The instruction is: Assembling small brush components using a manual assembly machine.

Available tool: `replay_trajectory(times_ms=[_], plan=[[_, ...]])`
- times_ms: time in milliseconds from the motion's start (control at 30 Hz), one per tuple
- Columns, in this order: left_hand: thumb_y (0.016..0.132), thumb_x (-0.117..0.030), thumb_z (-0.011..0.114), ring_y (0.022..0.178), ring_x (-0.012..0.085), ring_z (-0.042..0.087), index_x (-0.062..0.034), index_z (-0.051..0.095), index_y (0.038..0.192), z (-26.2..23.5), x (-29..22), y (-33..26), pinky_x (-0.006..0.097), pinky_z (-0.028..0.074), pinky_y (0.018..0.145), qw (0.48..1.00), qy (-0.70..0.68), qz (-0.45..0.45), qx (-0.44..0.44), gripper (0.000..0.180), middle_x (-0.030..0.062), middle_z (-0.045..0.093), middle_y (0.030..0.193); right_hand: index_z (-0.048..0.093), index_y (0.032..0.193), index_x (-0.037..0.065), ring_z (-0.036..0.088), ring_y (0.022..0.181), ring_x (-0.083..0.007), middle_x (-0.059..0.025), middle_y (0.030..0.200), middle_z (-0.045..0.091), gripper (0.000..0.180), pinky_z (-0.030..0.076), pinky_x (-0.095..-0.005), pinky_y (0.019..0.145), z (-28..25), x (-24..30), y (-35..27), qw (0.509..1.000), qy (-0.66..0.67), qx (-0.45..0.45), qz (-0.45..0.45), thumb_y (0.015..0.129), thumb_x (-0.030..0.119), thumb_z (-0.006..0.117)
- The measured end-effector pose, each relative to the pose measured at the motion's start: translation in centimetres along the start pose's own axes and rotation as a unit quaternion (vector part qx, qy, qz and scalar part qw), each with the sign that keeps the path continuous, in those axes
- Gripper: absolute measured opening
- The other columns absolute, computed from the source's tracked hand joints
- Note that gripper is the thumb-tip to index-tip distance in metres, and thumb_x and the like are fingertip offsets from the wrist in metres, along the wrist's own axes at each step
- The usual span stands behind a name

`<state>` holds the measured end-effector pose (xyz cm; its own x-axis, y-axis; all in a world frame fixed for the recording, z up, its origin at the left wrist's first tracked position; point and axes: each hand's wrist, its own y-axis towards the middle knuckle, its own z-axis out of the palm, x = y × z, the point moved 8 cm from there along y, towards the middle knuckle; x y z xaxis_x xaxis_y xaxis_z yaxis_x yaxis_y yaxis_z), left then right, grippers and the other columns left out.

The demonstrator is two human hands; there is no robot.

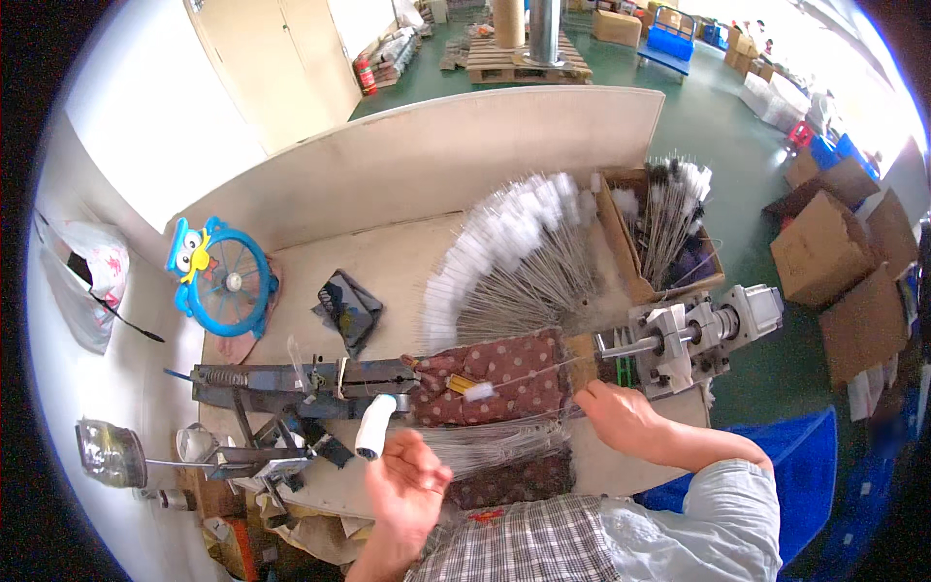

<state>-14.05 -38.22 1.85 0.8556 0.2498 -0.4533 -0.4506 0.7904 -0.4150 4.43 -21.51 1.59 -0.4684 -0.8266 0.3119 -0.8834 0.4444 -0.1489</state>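
A thin wire brush with a white tip lies across a brown polka-dot cloth, its wire reaching right toward a metal clamping machine. My right hand is beside the machine's left end, just below the wire. Its fingers are pinched together, and what they hold, if anything, cannot be made out. Near a white lever handle, my left hand is turned palm up with loosely bent fingers and nothing in it. A bundle of bare wires lies between my hands.
Many white-tipped brushes fan out at the back of the table. More stand in a cardboard box at the right. A blue toy-like fan and a dark folded bag are at left. A blue bin stands beside my right arm.
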Motion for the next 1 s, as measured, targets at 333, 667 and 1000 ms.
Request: replay_trajectory(times_ms=[333,667,1000], plan=[[0.087,-0.012,0.055,0.064,0.0194,0.062,-0.0002,0.057,0.098,9.5,6.0,4.2,0.032,0.051,0.059,0.790,0.538,0.087,0.282,0.016,0.0120,0.062,0.089,0.061,0.089,0.000,0.057,0.085,-0.0270,-0.0103,0.090,0.059,0.024,0.049,-0.0344,0.074,-16.1,-1.9,-3.0,0.942,-0.107,-0.320,-0.002,0.067,-0.004,0.053],[0.078,-0.009,0.053,0.073,0.0294,0.062,-0.0079,0.051,0.085,11.2,10.0,11.7,0.040,0.051,0.059,0.349,0.862,0.332,0.160,0.007,0.0098,0.057,0.081,0.061,0.092,0.007,0.061,0.071,-0.0308,-0.0118,0.079,0.063,0.012,0.049,-0.0379,0.061,-9.3,-3.9,3.7,0.966,0.062,-0.251,0.009,0.080,0.010,0.059],[0.071,-0.019,0.064,0.079,0.0211,0.059,-0.0135,0.060,0.079,10.2,12.1,13.1,0.035,0.048,0.064,0.197,0.909,0.313,0.194,0.010,0.0061,0.057,0.077,0.070,0.083,0.013,0.062,0.073,-0.0272,-0.0070,0.078,0.066,0.018,0.049,-0.0365,0.066,-6.9,-5.6,4.9,0.983,0.123,-0.133,0.015,0.074,0.028,0.065]])
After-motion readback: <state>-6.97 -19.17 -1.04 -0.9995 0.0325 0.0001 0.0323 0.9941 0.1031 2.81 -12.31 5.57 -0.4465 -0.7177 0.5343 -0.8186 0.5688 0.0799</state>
